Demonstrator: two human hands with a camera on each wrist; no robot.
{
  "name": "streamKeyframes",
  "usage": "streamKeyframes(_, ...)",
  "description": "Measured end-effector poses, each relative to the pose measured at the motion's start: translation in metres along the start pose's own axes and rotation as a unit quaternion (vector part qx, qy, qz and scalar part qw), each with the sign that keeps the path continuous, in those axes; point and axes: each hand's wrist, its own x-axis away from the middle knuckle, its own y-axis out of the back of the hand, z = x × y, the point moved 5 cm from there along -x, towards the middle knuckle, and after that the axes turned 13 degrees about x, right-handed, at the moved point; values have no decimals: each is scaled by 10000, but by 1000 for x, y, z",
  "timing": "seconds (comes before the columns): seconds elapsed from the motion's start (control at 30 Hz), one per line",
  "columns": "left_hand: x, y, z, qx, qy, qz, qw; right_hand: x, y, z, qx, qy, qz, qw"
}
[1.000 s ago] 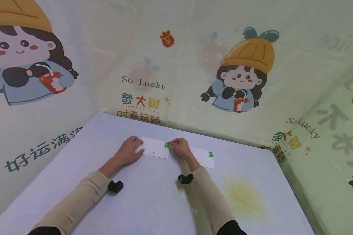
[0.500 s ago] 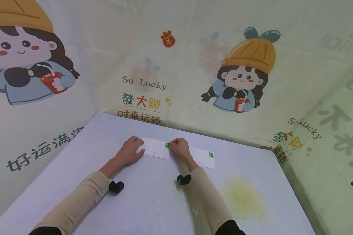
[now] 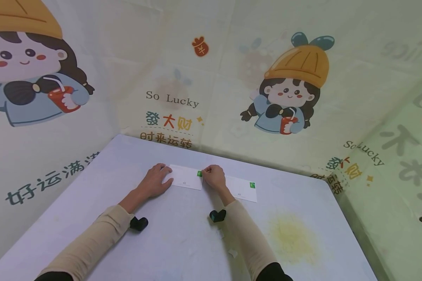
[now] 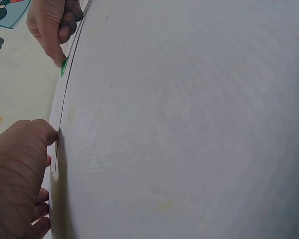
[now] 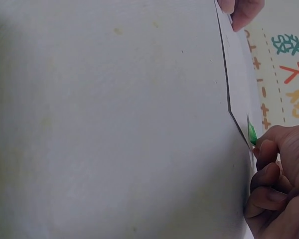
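A white envelope-like paper rectangle (image 3: 185, 178) lies flat on the table near its back edge. My left hand (image 3: 156, 181) rests at its left end, thumb and fingers spread, fingertips right at the edge. At its upper right corner is a small green stamp (image 3: 199, 174). My right hand (image 3: 215, 177) pinches the stamp's right side between thumb and forefinger, the other fingers curled. In the right wrist view the stamp (image 5: 252, 134) shows at the fingertips, seen almost edge-on. The left wrist view shows the envelope (image 4: 60, 114) as a thin strip between both hands.
A second white envelope (image 3: 244, 191) with a green stamp (image 3: 252, 185) lies to the right, partly behind my right wrist. Small paper scraps (image 3: 233, 253) lie nearer me. A yellow stain (image 3: 292, 238) marks the table. A printed cloth wall (image 3: 225, 128) rises behind the back edge.
My right wrist has shifted slightly left, and the right fingertips cover a little more of the stamp. The left hand and both envelopes stay in place.
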Motion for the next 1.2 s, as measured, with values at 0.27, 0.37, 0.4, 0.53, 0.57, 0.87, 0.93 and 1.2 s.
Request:
streamKeyframes(0.27, 1, 1, -1, -9, 12, 2, 10000, 1, 0, 2, 227, 5, -134, 9997)
streamKeyframes(0.37, 0, 1, -1, -27, 23, 26, 10000, 1, -1, 1, 343, -14, -149, 9993)
streamKeyframes(0.4, 0, 1, -1, -27, 47, 38, 10000, 0, -2, 1, 370, -32, -145, 9992)
streamKeyframes(0.53, 0, 1, 0, -39, 90, 84, 9999, 0, -2, 1, 382, -96, -129, 9991)
streamKeyframes(0.57, 0, 0, 0, -33, 108, 93, 9999, 0, -2, 1, 356, -113, -131, 9992)
streamKeyframes(0.87, 0, 0, 0, -19, 101, 106, 9999, 3, 6, 1, -103, -255, -396, 9988)
streamKeyframes(0.93, 1, 1, 0, -26, 100, 104, 9999, 4, 9, 1, -257, -262, -552, 9978)
streamKeyframes(1.2, 1, 1, 0, -19, 76, 75, 9999, 10, 16, 7, -290, 306, -923, 9948)
